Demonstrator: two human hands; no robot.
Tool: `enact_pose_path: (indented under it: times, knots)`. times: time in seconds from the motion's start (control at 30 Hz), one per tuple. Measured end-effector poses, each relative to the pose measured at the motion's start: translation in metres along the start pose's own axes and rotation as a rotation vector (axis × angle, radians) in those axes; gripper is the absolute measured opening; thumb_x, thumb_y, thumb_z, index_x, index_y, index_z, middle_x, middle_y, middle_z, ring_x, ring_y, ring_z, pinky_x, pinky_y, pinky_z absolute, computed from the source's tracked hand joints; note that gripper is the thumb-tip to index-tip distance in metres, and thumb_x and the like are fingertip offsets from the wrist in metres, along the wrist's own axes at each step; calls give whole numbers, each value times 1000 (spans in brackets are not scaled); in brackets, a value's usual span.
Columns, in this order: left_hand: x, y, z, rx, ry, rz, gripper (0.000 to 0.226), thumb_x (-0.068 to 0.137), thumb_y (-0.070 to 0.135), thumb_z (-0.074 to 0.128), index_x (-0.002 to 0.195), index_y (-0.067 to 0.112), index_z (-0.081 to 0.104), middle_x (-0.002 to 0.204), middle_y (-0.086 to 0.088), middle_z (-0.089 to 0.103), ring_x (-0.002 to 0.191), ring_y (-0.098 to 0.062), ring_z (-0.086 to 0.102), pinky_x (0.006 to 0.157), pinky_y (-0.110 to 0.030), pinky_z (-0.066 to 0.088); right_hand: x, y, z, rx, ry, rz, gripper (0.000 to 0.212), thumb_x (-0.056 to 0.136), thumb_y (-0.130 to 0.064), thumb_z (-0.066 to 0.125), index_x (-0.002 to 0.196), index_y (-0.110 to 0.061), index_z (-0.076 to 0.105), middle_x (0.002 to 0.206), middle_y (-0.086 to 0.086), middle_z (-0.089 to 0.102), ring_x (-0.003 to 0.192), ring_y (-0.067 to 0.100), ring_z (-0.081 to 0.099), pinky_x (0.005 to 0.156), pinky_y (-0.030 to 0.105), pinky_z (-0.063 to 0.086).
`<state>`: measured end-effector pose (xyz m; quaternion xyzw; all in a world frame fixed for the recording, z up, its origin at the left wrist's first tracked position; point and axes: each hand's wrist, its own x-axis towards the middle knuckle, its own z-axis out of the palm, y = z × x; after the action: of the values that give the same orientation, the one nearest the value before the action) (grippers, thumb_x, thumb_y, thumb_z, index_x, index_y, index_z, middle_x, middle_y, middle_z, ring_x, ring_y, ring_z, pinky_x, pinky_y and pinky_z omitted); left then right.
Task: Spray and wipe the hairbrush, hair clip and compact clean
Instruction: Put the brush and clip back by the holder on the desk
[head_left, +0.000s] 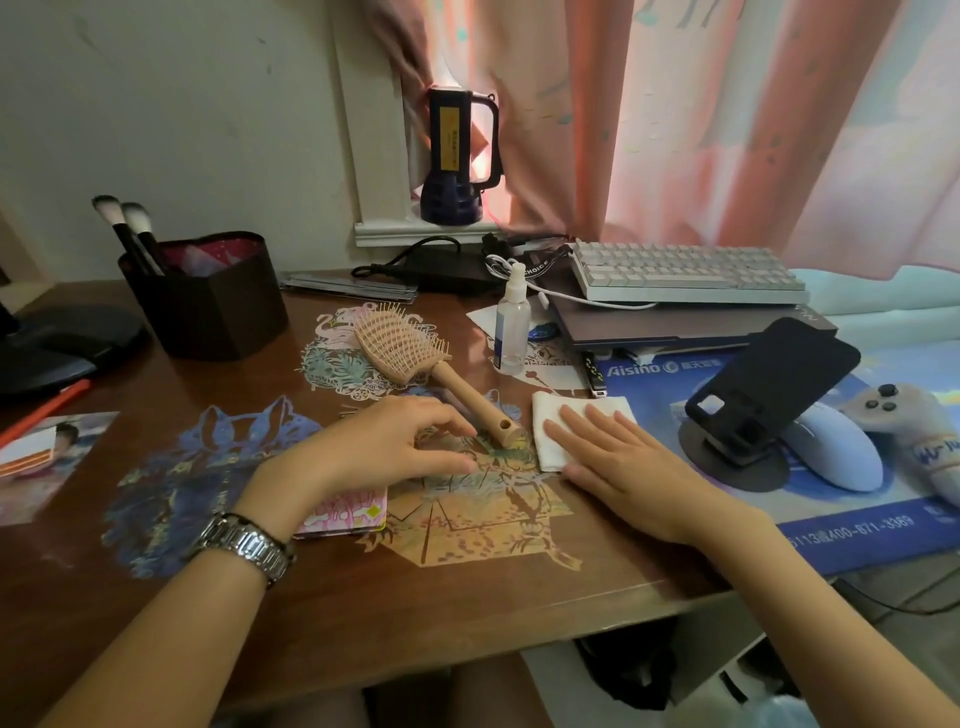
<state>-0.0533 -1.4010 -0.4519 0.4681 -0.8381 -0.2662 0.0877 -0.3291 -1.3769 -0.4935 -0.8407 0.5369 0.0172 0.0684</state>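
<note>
A tan hairbrush (410, 353) lies on the brown desk (363, 592), bristles up, its handle pointing toward me. My left hand (384, 447) hovers beside the handle's end with fingers loosely curved and a fingertip close to it; it holds nothing. My right hand (613, 462) rests flat, fingers straight, on a folded white cloth (550, 415) just right of the handle. A clear spray bottle (511, 322) stands upright behind the cloth. A pink patterned flat item (348, 512), perhaps the compact, lies partly under my left wrist. I see no hair clip.
A dark holder with makeup brushes (208, 296) stands at the back left. A keyboard (685, 273) on a laptop, a phone on a stand (769, 384), a white mouse (836, 452) and a game controller (909, 431) crowd the right. Photos (41, 457) lie at the left edge.
</note>
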Motion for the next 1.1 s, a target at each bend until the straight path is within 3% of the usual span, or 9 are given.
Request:
enact_pose_path:
  times: [0.13, 0.23, 0.33, 0.4, 0.53, 0.6, 0.67, 0.8, 1.1]
  knots:
    - [-4, -7, -8, -5, 20, 3, 41, 80, 57, 61, 118, 43, 59, 125, 22, 52, 115, 3, 47, 95, -25, 40, 3, -4, -8, 27, 18, 23, 66, 86, -62, 10, 147, -38, 3, 157, -9, 0, 143, 11, -6, 114, 31, -8]
    - [-10, -12, -19, -6, 61, 0, 42, 78, 59, 61, 117, 43, 59, 126, 22, 51, 116, 3, 46, 94, -23, 38, 11, -16, -20, 81, 216, 37, 62, 90, -58, 28, 145, -31, 26, 153, -7, 26, 140, 14, 22, 115, 34, 17]
    - [-18, -20, -30, 2, 95, -15, 42, 80, 57, 61, 118, 41, 60, 123, 24, 52, 113, 5, 47, 92, -21, 39, 25, -37, -34, 140, 359, -3, 45, 90, -48, 48, 130, -26, 50, 134, -4, 54, 119, 17, 50, 93, 32, 43]
    - [-25, -26, -37, 7, 117, -21, 40, 80, 56, 63, 117, 41, 61, 121, 24, 55, 112, 5, 49, 93, -23, 41, 40, -51, -40, 216, 376, -18, 38, 89, -45, 50, 121, -24, 56, 119, -3, 62, 103, 16, 58, 79, 27, 47]
    - [-40, -37, -49, 13, 165, -35, 37, 81, 52, 64, 116, 39, 62, 117, 28, 57, 108, 8, 51, 81, -13, 41, 76, -74, -42, 236, 374, 21, 54, 89, -60, 38, 120, -20, 56, 107, -1, 65, 84, 14, 61, 70, 29, 51]
    - [-49, -42, -55, 15, 179, -54, 35, 82, 52, 63, 115, 41, 62, 113, 32, 53, 106, 10, 50, 78, -12, 40, 91, -83, -41, 127, 349, 24, 42, 94, -52, 39, 117, -20, 55, 112, 3, 63, 86, 20, 62, 71, 34, 54]
    - [-58, -49, -61, 17, 190, -77, 36, 82, 54, 61, 116, 44, 60, 113, 31, 51, 105, 10, 48, 82, -16, 41, 102, -87, -38, 157, 333, 60, 34, 96, -45, 40, 114, -21, 57, 110, 3, 62, 88, 22, 61, 75, 38, 54]
    - [-68, -63, -69, 29, 208, -107, 38, 80, 58, 60, 116, 45, 59, 122, 23, 53, 113, 4, 48, 97, -28, 43, 122, -88, -27, 173, 378, 158, 35, 90, -42, 53, 115, -18, 54, 88, -5, 63, 72, 12, 58, 62, 27, 51]
    - [-61, -78, -76, 6, 205, -113, 37, 81, 55, 61, 116, 44, 59, 124, 21, 54, 114, 0, 48, 92, -26, 44, 136, -88, -22, 186, 414, 230, 47, 88, -47, 54, 125, -18, 49, 94, -4, 68, 77, 15, 64, 66, 36, 58]
